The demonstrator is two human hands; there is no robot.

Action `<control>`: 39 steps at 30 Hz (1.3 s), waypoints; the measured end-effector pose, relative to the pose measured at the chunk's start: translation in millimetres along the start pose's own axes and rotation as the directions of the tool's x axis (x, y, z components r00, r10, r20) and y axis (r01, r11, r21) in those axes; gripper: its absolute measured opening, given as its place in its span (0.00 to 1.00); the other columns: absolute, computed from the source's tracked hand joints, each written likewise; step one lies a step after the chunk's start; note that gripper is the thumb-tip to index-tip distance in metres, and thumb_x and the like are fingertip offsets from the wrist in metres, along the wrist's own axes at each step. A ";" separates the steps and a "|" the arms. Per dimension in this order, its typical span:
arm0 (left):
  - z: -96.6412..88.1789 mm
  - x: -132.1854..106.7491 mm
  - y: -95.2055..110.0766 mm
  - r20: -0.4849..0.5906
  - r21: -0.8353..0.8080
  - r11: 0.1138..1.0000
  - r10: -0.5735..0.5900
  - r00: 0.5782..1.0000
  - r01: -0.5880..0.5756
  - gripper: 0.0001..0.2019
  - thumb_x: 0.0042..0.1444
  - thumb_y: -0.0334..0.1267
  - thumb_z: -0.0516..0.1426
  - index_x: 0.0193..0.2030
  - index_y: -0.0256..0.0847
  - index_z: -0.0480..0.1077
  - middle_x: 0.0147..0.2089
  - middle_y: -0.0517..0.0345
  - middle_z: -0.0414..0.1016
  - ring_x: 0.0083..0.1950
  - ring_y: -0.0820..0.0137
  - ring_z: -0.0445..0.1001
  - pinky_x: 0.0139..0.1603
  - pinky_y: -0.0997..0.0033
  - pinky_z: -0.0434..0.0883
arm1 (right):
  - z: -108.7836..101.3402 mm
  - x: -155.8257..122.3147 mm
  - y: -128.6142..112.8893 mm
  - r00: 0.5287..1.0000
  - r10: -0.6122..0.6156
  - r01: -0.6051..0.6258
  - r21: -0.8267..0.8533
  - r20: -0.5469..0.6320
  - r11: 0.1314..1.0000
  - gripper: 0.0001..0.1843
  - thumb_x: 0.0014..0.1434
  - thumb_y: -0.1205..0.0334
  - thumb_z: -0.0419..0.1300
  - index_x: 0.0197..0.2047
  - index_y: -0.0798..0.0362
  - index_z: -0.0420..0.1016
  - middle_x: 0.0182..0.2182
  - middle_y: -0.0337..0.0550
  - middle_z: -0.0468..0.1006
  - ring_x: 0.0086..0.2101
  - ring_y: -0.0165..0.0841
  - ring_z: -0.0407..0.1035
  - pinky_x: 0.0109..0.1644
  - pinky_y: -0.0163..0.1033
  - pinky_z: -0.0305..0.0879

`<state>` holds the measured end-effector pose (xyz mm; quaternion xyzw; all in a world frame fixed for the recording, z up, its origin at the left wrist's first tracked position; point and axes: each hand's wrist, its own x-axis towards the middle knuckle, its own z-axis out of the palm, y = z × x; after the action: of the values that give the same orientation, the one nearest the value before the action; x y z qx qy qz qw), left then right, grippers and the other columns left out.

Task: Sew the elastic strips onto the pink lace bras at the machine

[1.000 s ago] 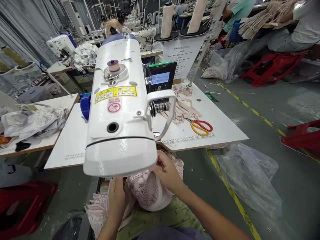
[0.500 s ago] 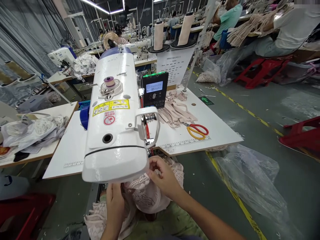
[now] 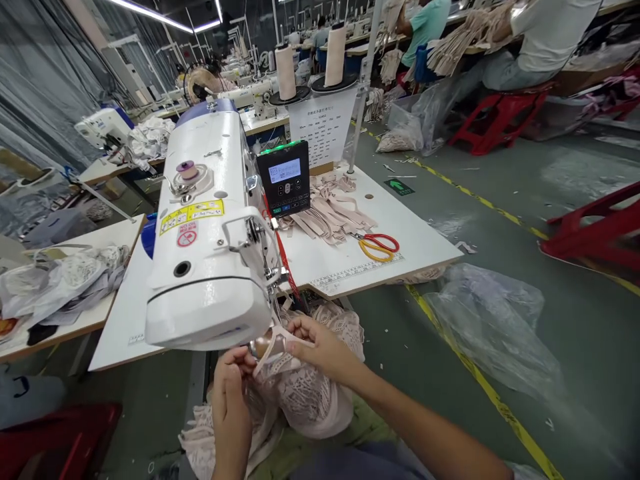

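A pale pink lace bra hangs below the front of the white sewing machine, its cup bulging towards me. My right hand is closed, pinching a narrow pale strap to the right of the machine head. The fingers of my left hand are curled together at the lower end of that strap, under the machine head. More lace fabric hangs beside my left wrist. The needle area is partly hidden by the machine head.
Red and yellow scissors lie on the white tabletop, near a heap of pale straps. A black control panel stands beside the machine. Plastic bags and red stools are on the floor; co-workers sit at the back right.
Both hands have come out from close against the machine head, and the strap between them now shows. The whole view has shifted, so the machine appears further left.
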<state>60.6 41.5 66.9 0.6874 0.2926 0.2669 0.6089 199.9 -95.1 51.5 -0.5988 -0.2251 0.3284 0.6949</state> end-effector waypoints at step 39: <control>-50.7 -7.2 -6.0 0.363 -0.461 0.678 -0.445 0.819 0.573 0.13 0.56 0.42 0.65 0.29 0.37 0.69 0.15 0.72 0.55 0.16 0.82 0.49 0.17 0.80 0.50 | 0.9 -62.0 49.9 0.992 0.092 -0.045 -0.460 0.081 0.887 0.13 0.65 0.51 0.56 0.41 0.50 0.76 0.34 0.43 0.77 0.30 0.33 0.67 0.33 0.36 0.61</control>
<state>18.6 71.4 66.7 0.3978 0.3142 0.0801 0.8583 147.6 -136.1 7.8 -0.7357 -0.3095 0.3202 0.5104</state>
